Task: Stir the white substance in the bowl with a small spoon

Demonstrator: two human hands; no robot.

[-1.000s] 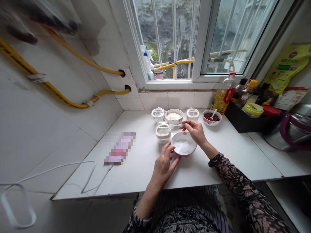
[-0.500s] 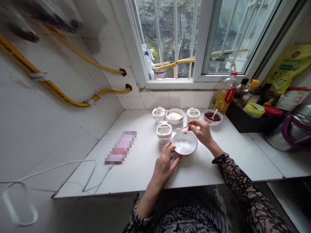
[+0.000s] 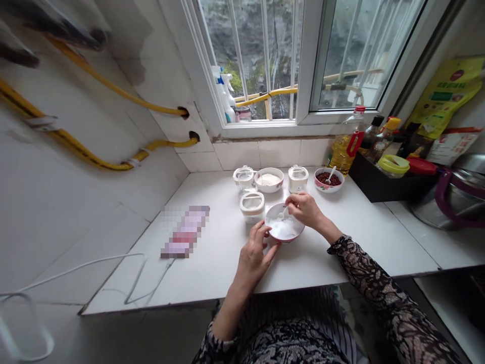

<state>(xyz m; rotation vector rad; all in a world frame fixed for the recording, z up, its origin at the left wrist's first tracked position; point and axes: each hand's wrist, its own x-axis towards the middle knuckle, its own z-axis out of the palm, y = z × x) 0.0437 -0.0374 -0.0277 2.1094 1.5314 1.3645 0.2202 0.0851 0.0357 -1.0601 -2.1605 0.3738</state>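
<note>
My left hand (image 3: 255, 253) grips the near left rim and side of a bowl (image 3: 291, 239) that stands on the white counter. White grainy stuff (image 3: 284, 230) covers the bottom of this bowl. Pinched in my right hand (image 3: 306, 210) is a small white spoon (image 3: 281, 215), its head down in the white stuff. Just left of the bowl stands a clear-lidded jar (image 3: 252, 206). Behind are a second jar (image 3: 243, 177), a bowl of whitish grains (image 3: 269, 180), a third jar (image 3: 298, 178) and a bowl of dark red beans (image 3: 329, 179) with a white spoon in it.
A blurred-out phone (image 3: 185, 232) with a white cable (image 3: 147, 296) lies at the left of the counter (image 3: 212, 263). An oil bottle (image 3: 345, 146), a black box (image 3: 366, 177) of condiments and a steel pot (image 3: 435, 207) stand at the right. A barred window is behind.
My right hand has lowered the spoon from above the bowl's far rim into the white stuff. My left hand keeps its hold on the bowl. The whole view has shifted slightly.
</note>
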